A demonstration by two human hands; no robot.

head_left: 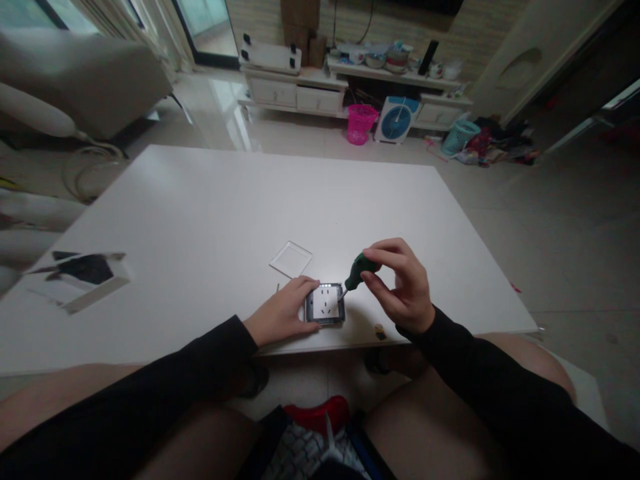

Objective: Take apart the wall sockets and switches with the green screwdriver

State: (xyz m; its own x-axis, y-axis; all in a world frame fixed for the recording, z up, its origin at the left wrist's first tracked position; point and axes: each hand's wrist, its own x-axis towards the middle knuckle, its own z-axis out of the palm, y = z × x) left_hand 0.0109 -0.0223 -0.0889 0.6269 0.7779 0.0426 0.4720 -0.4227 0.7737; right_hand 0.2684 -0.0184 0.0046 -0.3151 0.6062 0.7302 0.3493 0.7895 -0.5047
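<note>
The left hand [284, 312] lies on the white table [240, 213] near its front edge, thumb and fingers spread apart around the left side of the socket [326, 303], one fingertip at its top edge and the thumb at its bottom edge. The socket sits flat between the two hands, its slotted white face up inside a dark frame. The right hand [403, 285] is raised over the table just to the right of it, the fingers nearly closed, pinching the green handle of the screwdriver [359, 271] between thumb and fingertips. The screwdriver tilts down to the left, and its shaft reaches the right side of the socket; whether the tip is seated in anything is too small to tell. Just beyond the left hand, a clear square cover [291, 259] lies on the table, and a small thin piece [278, 288] is beside the hand. A small brass-coloured part [380, 330] rests near the front edge, below the right hand. Well apart, toward the table's left end, is an open box [93, 277] with something dark in it.
</note>
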